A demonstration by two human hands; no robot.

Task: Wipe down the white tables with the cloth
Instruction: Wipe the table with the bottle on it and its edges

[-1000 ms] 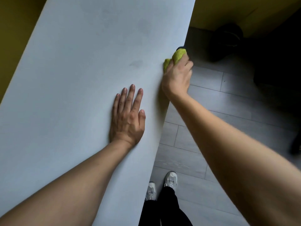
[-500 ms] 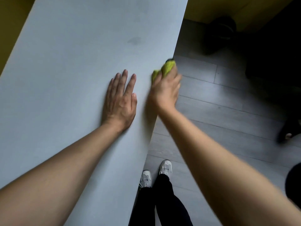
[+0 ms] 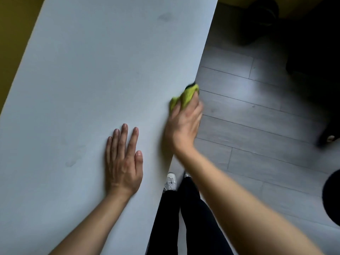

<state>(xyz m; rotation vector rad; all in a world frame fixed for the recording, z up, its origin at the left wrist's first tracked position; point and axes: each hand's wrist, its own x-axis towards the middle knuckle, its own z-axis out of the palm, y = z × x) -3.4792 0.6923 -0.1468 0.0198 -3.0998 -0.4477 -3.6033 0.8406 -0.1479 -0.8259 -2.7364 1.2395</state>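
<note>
Cloth (image 3: 184, 96) slid nearer along table edge (image 3: 185, 118).

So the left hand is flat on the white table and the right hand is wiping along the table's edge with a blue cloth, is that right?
Not quite: the cloth is yellow-green, not blue, as the head view shows. The rest stands: the left hand lies flat on the white table, and the right hand grips the cloth at the table's edge.
</note>
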